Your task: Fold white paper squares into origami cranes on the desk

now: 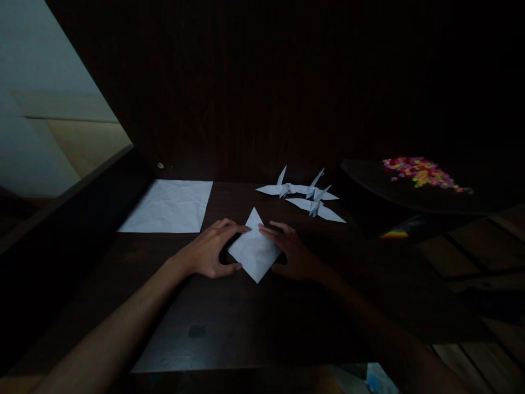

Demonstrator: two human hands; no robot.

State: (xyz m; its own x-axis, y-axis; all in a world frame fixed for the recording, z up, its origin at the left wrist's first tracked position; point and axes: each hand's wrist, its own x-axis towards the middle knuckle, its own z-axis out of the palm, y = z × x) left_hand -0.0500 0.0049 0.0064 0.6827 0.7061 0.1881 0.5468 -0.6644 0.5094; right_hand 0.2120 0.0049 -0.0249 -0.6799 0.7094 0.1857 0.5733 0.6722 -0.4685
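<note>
A white sheet of paper folded into a diamond [257, 251] lies on the dark wooden surface in front of me. My left hand [213, 247] curves around its left corner, index fingertip on the upper left edge and thumb at the lower left edge. On the opposite side, my right hand [293, 251] holds it with fingertips on the upper right part and the thumb near the lower right edge. The right hand covers the paper's right corner. Beyond the diamond are several folded paper cranes [315, 208] with spread wings.
A flat, creased white sheet [170, 205] lies at the back left. Dark wooden panels rise behind and along the left side [82, 202]. At right stands a dark object with a colourful flower-like pattern [422, 172]. The surface's front edge [246, 369] is near me.
</note>
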